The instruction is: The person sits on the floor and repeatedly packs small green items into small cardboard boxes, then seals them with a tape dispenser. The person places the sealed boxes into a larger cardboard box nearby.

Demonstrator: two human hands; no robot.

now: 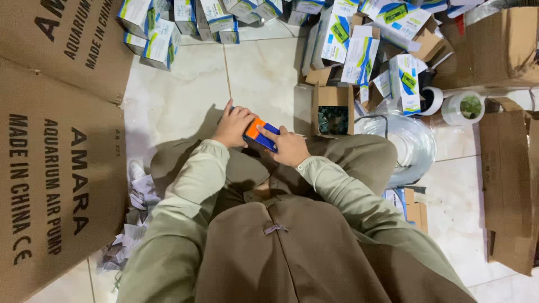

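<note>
A small blue and orange device (259,134) is held between both hands above my lap, over the tiled floor. My left hand (233,126) grips its left end, fingers curled over the top. My right hand (289,147) holds its right end, with the index finger lying along the blue side. Just beyond the hands stands a small open cardboard box (332,109) with dark parts inside. I sit cross-legged in olive sleeves and brown clothing.
Large brown cartons (53,168) wall off the left. Several small white, blue and green boxes (359,47) are piled at the back. Coiled clear tubing (412,143), tape rolls (463,108) and flat cardboard (508,185) lie to the right. Crumpled paper (137,193) sits at lower left.
</note>
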